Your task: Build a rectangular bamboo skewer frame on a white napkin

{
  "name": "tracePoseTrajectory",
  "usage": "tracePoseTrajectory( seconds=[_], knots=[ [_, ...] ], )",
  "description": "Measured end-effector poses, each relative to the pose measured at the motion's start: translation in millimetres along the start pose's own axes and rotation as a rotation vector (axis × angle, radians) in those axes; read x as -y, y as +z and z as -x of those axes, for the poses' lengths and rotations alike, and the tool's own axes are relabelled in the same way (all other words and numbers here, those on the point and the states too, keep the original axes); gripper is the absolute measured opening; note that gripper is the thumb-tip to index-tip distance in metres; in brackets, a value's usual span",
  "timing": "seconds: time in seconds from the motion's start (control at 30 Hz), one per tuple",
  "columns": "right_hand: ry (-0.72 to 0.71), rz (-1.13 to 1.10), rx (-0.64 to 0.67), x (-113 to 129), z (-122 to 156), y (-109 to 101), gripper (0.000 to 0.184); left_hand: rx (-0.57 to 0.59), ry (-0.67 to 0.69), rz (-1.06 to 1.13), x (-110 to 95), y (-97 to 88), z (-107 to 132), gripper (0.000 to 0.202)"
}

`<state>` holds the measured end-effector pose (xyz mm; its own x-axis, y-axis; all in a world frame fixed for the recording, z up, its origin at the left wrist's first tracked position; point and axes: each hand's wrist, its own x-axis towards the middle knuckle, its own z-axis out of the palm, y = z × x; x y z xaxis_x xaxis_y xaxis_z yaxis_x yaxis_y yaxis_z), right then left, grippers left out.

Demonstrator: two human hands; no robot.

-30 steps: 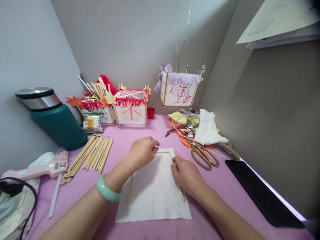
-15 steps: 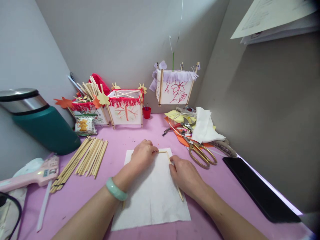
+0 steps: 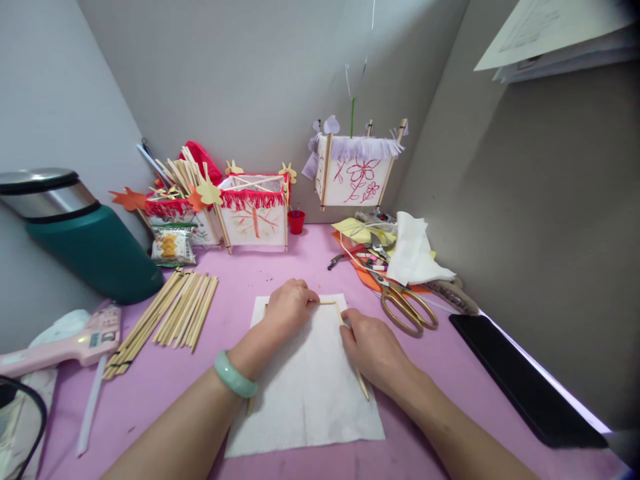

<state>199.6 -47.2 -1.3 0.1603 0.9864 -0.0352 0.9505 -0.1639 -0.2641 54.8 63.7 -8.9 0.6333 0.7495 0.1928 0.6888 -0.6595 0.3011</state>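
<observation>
A white paper napkin [image 3: 310, 400] lies flat on the pink tabletop, with a thin wooden stick frame over it. My left hand [image 3: 290, 303] is closed, fingertips pinching the short crosspiece stick [image 3: 328, 303] near the napkin's far edge. Along the frame's right side runs a longer stick [image 3: 363, 385], gripped by my right hand [image 3: 369, 341] just below the far corner. A side stick [image 3: 250, 405] on the left mostly hides under my left forearm and hand; only its ends show.
At left are loose wooden sticks [image 3: 185, 313], a pink glue gun [image 3: 90, 340] and a teal bottle [image 3: 95, 247]. Behind stands a paper lantern [image 3: 254, 223]; another lantern [image 3: 360, 177] hangs. Gold-handled scissors [image 3: 407, 310] and a black phone-like slab [image 3: 525, 380] lie right.
The whole view has shifted slightly. Both hands keep their places on the sticks, and nothing on the table has visibly moved.
</observation>
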Motion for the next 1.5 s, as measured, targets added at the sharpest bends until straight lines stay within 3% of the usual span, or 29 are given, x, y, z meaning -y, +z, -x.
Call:
tracePoseTrajectory(
  seconds=[1.23,1.37,1.5],
  knots=[
    [0.004,0.009,0.003,-1,-3,-2,0.026,-0.009,0.000,-0.011,-2,-1.7,2,0.027],
    [0.018,-0.023,-0.027,-9,-4,-9,0.027,-0.068,-0.001,-0.042,-4,-15.4,2,0.030],
    [0.008,-0.057,-0.028,-20,-6,-19,0.024,0.005,0.039,-0.047,-18,-40.8,23,0.024]
  ],
)
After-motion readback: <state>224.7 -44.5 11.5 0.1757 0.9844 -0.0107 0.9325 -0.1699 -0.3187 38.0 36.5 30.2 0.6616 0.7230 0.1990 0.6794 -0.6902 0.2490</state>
